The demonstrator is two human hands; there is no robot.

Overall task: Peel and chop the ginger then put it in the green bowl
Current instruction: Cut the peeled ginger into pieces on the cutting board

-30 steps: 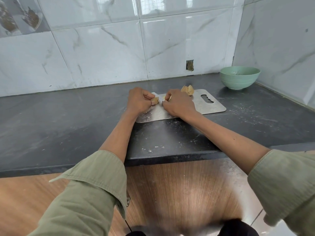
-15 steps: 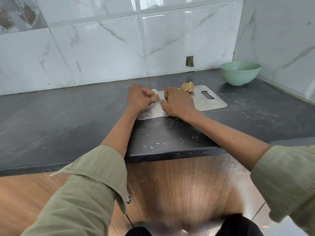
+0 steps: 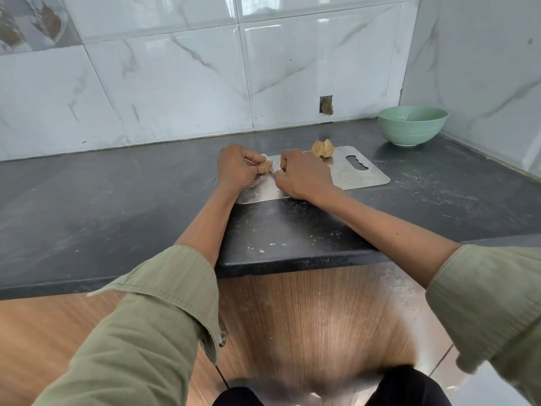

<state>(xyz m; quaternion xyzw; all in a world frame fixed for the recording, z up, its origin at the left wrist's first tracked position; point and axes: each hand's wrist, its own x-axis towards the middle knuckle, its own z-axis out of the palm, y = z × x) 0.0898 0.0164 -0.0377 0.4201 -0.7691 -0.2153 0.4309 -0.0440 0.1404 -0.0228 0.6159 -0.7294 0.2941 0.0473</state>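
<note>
Both hands curl over the steel board (image 3: 354, 178): left hand (image 3: 235, 168) pinches a ginger piece (image 3: 267, 166); right hand (image 3: 303, 177) is closed, its contents hidden.

Ginger (image 3: 322, 148) on board (image 3: 363, 175) — bowl (image 3: 412, 129) behind-right.

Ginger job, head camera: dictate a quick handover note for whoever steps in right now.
Left hand: pinching a small ginger piece over the steel cutting board.
Right hand: fingers curled close beside that piece; what it holds is hidden.
Second ginger chunk: lying at the board's far edge, untouched.
Green bowl: on the counter in the back right corner; no ginger visible in it.
Done: apparently only part of the peeling.
Left: finish peeling, chop, move everything into the bowl. No knife in view.
</note>
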